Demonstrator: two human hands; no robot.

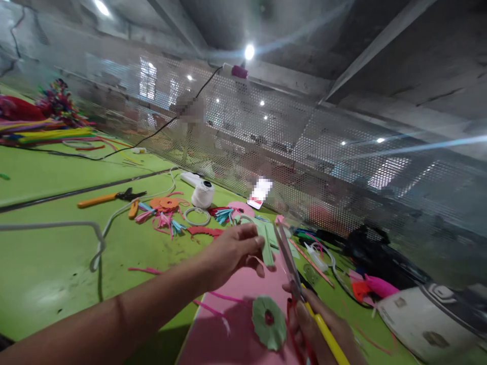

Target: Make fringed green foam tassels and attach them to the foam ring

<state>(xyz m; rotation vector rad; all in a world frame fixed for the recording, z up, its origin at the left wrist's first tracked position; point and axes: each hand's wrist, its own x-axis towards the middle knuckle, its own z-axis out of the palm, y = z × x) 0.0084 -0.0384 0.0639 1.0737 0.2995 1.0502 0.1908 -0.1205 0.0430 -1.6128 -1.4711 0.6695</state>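
Observation:
My left hand (243,248) reaches over the pink sheet (232,319), its fingers closed on a pale green strip (267,246). To its right, my right hand (319,324) is wrapped round scissors (288,253) with red handles, the blades pointing up and away and apart from each other. A yellow-handled tool (330,338) also shows in the right hand. Below the left hand, a green scalloped paper disc (268,323) with a dark red centre lies on the pink sheet. Pink strings lie beside it.
Orange-handled pliers (99,200), a white thread spool (203,194) and paper tassels (163,215) lie at left. A phone (259,192) leans near the mesh partition (304,152). A glue bottle (316,256), black bag (376,253) and white appliance (426,314) are at right.

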